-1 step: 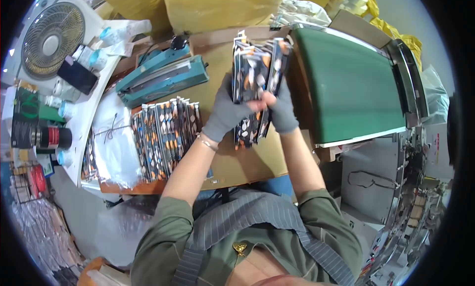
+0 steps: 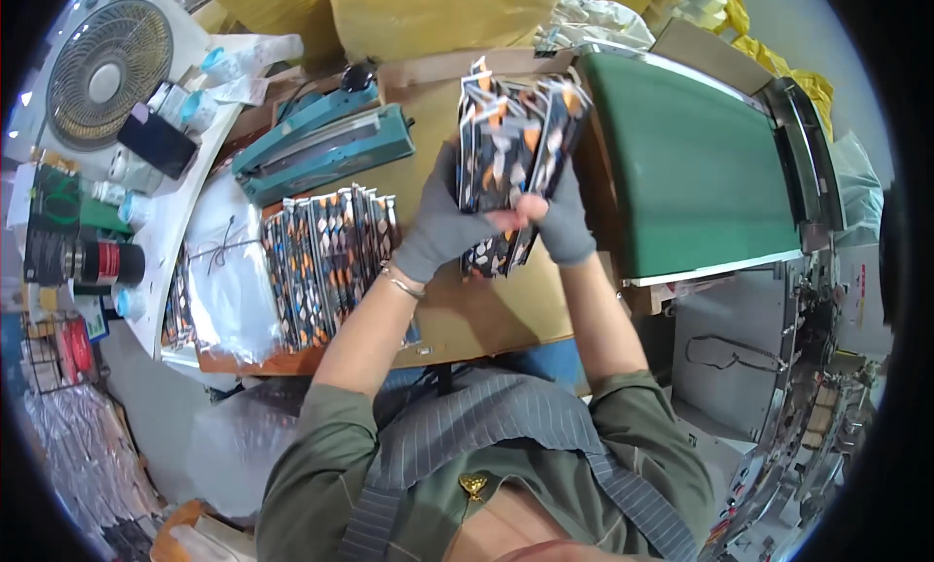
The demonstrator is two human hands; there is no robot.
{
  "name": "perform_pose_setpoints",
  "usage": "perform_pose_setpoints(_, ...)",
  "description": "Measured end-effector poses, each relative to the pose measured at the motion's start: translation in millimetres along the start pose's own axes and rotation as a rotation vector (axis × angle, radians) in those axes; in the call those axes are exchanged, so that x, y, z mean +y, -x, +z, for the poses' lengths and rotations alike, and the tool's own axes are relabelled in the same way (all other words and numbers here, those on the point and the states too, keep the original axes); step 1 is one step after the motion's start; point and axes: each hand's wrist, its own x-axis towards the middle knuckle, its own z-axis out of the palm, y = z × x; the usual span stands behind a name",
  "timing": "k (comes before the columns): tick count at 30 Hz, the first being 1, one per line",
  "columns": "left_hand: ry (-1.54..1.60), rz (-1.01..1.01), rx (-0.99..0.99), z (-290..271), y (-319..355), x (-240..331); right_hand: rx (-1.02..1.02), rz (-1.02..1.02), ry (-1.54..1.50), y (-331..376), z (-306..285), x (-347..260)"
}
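Between my two gloved hands is a bundle of flat packets [image 2: 511,148], dark with orange and white shapes, raised over the brown tabletop. My left hand [image 2: 443,231], in a grey fingerless glove, is closed on the bundle's left and lower side. On the right side my right hand [image 2: 564,221], gloved the same way, grips it with the thumb across the near face. The packets fan apart at the top, and most of my fingers are hidden behind them. Left of my left forearm, a row of similar packets [image 2: 331,255] stands packed together on the table.
A teal bar sealer [image 2: 326,144] lies at the back left. Clear plastic bags [image 2: 229,280] rest beside the packet row. On the right is a green conveyor belt [image 2: 700,173]. The white shelf at left holds a fan [image 2: 107,75], a phone [image 2: 156,144] and several bottles.
The tops of the packets have spread further to the right, and the bundle has shifted slightly. Both my hands stay closed on it.
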Motion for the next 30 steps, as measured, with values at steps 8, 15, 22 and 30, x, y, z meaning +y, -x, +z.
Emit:
perform_pose_setpoints(8,-0.267,0.094,-0.228,-8,76,23,-0.064,-0.011,0.221,54,69,-32)
perform_pose_setpoints(15,0.922,-0.498,-0.326,-2,168,32,-0.415,0.552,0.082,59,103,-56)
perform_pose_setpoints(22,-0.696,-0.251,0.412,-193,213,40,-0.292,0.564,-0.145,85,118,-2)
perform_pose_setpoints(30,-0.826,-0.056,0.644,-344,256,37,-0.341,0.601,-0.073,78,142,13)
